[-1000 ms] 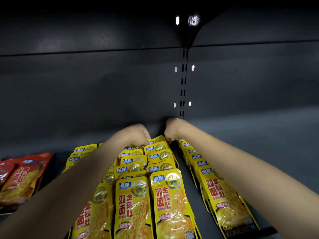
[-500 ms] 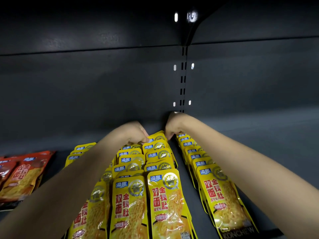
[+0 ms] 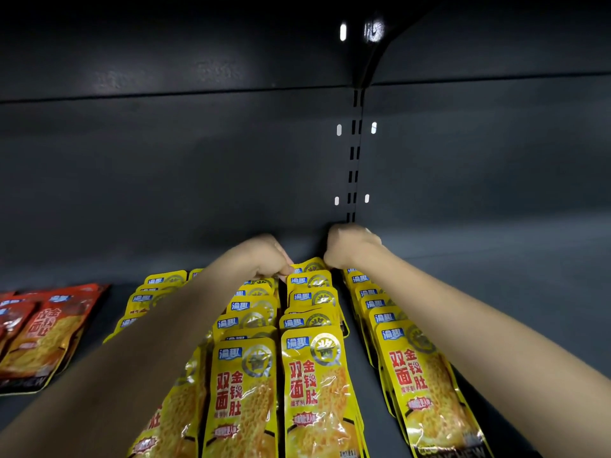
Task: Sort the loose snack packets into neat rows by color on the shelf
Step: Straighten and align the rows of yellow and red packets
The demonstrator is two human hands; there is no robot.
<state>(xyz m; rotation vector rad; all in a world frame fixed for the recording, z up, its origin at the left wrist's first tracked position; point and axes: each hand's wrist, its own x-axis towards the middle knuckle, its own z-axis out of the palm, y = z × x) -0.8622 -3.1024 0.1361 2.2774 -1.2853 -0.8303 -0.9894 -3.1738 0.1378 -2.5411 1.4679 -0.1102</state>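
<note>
**Both hands at the back of the yellow rows**

Nearest the front edge of the shelf (image 3: 496, 292), the yellow packets (image 3: 315, 385) lie in overlapping rows that run from front to back. The clearest rows are two side by side in the middle and one just to the right with a dark strip of bare shelf between. A further yellow row sits to the left, largely hidden under the left forearm. Toward the shelf's left end, well apart from the yellow ones, the red packets (image 3: 49, 328) lie in their own overlapping group.

Both forearms reach over the rows toward the rear of the shelf. The left hand (image 3: 264, 256) is at the back end of the middle rows, its fingers curled down so that the tips meet the top edges of the rearmost yellow packets there; whether this grip actually pinches a packet or only presses on it, I cannot tell. The right hand (image 3: 352, 246) is just beside it, near the shelf's back wall, fingers curled under at the far end of the gap between the middle and right rows. The rearmost packet (image 3: 310, 266) of the middle row lies between the two hands, touching or nearly touching both. What the right grip has hold of, if anything, is hidden.

Behind the hands rises the back panel (image 3: 198, 176), with a slotted upright (image 3: 353, 153).
</note>
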